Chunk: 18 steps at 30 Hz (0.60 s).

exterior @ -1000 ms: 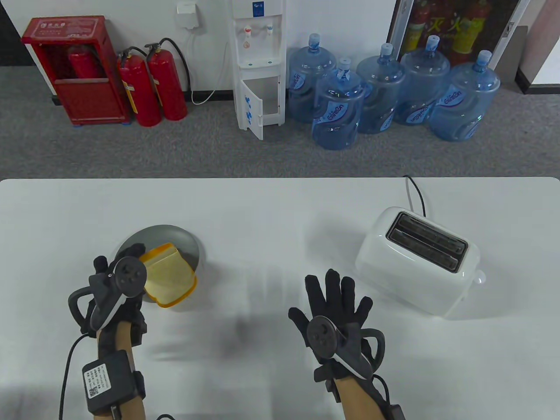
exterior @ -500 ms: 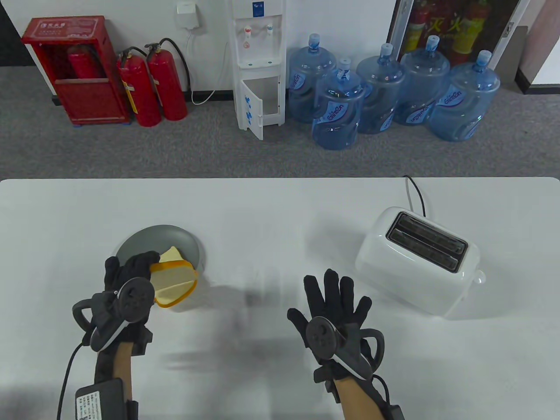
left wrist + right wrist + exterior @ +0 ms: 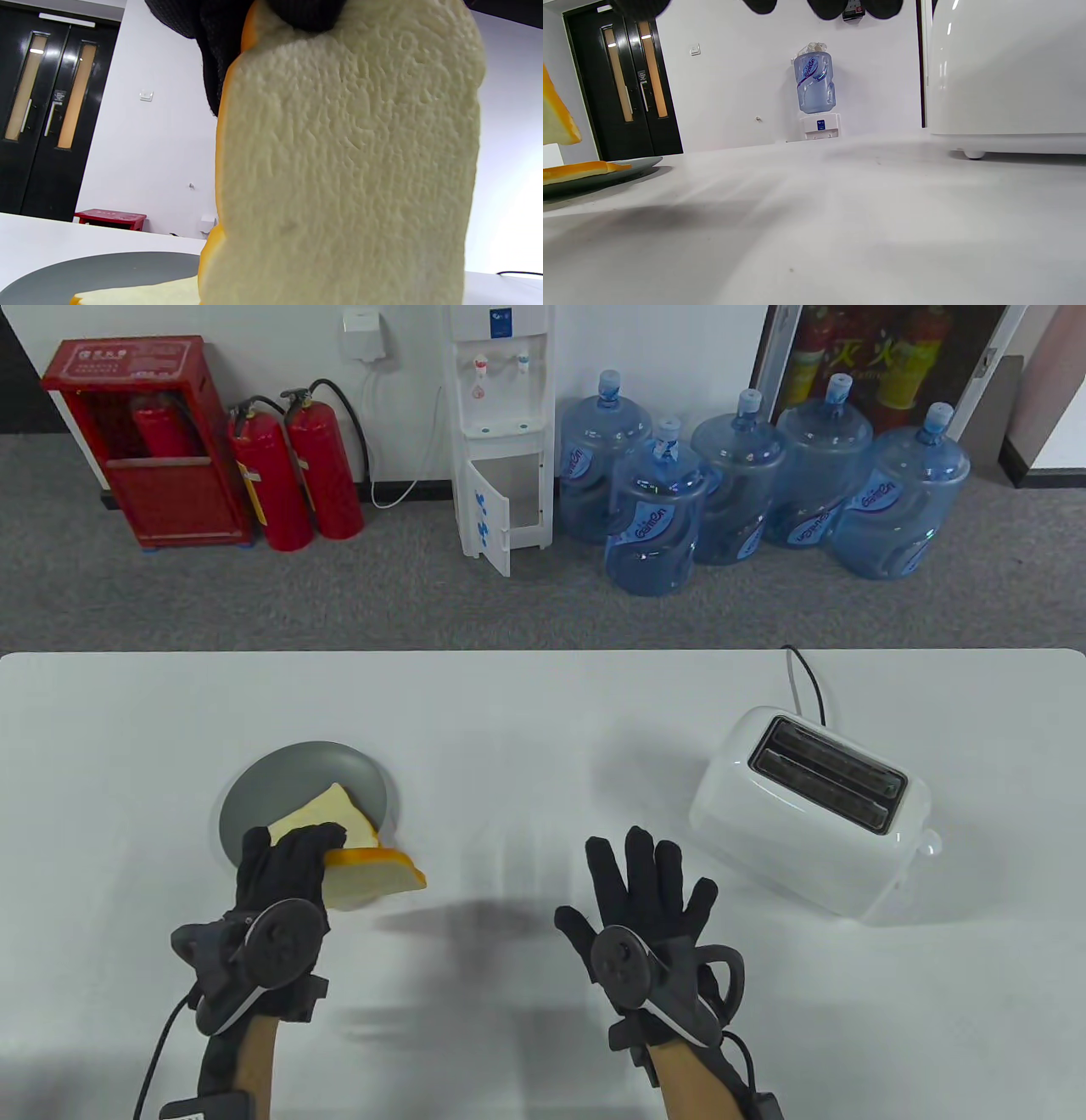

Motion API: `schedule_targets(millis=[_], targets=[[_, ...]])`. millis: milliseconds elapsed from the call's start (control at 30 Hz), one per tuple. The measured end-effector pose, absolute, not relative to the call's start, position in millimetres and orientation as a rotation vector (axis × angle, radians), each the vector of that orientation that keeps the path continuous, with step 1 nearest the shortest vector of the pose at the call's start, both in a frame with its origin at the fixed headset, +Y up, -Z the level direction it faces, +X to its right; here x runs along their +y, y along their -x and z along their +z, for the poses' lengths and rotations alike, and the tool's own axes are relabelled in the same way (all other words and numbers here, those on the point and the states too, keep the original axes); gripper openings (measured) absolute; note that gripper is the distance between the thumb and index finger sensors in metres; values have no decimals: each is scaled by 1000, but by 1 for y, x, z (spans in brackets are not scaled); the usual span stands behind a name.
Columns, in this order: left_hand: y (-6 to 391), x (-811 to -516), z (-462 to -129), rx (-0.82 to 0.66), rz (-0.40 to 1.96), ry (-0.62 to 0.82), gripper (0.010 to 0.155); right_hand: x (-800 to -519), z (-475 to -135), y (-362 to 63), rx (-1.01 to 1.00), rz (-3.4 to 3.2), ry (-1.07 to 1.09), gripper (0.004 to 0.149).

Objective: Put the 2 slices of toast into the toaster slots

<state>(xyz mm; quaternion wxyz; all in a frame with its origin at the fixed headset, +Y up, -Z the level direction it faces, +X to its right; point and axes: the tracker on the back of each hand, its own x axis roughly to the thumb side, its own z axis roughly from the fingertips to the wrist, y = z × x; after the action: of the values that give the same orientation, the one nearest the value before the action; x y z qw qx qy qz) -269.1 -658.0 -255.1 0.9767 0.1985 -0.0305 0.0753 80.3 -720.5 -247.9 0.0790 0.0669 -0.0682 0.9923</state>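
My left hand [image 3: 284, 869] pinches one slice of toast [image 3: 373, 878] by its edge and holds it upright above the near rim of the grey plate [image 3: 254, 789]. That held slice [image 3: 348, 169] fills the left wrist view, with my fingers [image 3: 220, 38] at its top. A second slice [image 3: 327, 814] lies flat on the plate. The white toaster [image 3: 806, 823] stands at the right with both slots [image 3: 827, 785] empty. My right hand [image 3: 645, 882] rests flat on the table, fingers spread, left of the toaster and holding nothing.
The toaster's cord [image 3: 806, 678] runs off the table's far edge. Beyond the table stand water bottles [image 3: 747, 492], a white dispenser [image 3: 501, 432] and red fire extinguishers [image 3: 293, 466] on the floor.
My left hand has lifted the top slice off the plate and moved it right and toward me, turning it upright. The other slice stays on the plate. The right hand has barely moved.
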Motion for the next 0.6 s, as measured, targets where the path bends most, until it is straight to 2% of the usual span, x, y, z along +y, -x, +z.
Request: schedule_targets(millis=[367,500,600], targets=[[256,-659,-238,-128,239,-423,45,-720,-244,-78,-247,2934,-285,81],[244,-657,-235,-178,251,-420,45,-714,-240,-78,-322,2876,-359,82],[235,-659,-234,-215,246,-405,45,-710,-236,-75,-401,2812,-495,82]])
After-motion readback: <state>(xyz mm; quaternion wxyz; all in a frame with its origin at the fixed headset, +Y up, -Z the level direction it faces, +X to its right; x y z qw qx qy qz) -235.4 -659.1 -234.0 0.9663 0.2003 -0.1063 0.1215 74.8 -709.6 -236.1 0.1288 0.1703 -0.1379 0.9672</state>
